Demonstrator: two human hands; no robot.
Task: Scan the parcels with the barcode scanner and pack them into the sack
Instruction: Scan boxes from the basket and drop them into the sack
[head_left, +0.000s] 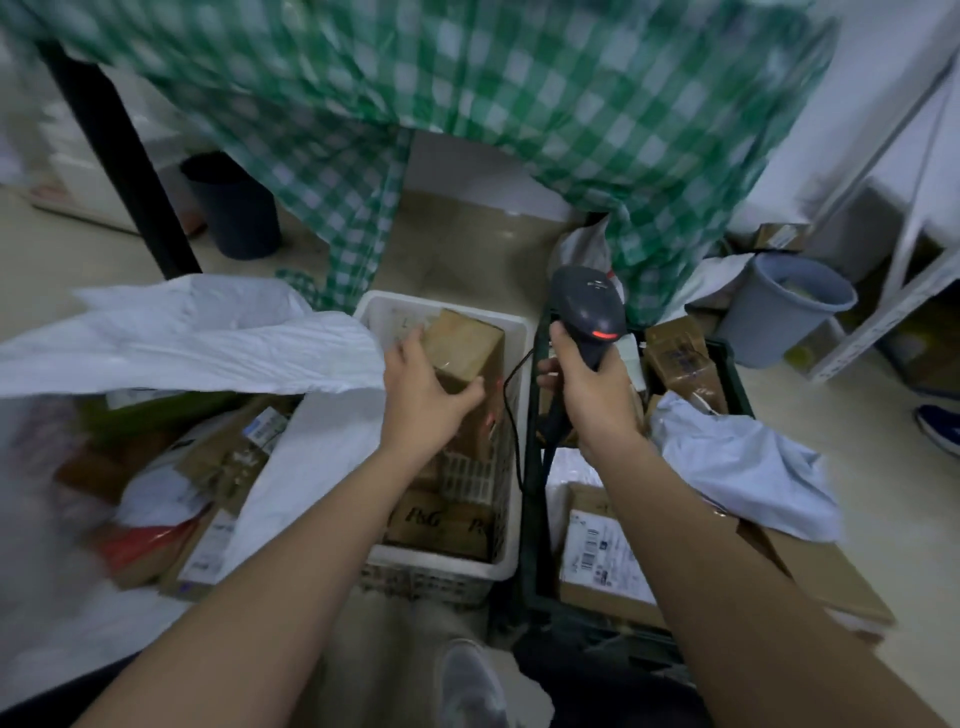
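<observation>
A white basket (519, 332) and a dark crate (737, 374) are being seen side by side on the floor, hemmed in by an open white sack (208, 332) at left and a green checked cloth (519, 104) hanging behind. A brown cardboard parcel (467, 343), tilted above the basket's rear, is being grasped by the left hand (426, 389), thumb against its near face. The barcode scanner (589, 312), red light glowing, is being gripped by the right hand (587, 389), fingers wrapped around its handle, apparently aimed toward the parcel. More boxes are lying in both containers.
</observation>
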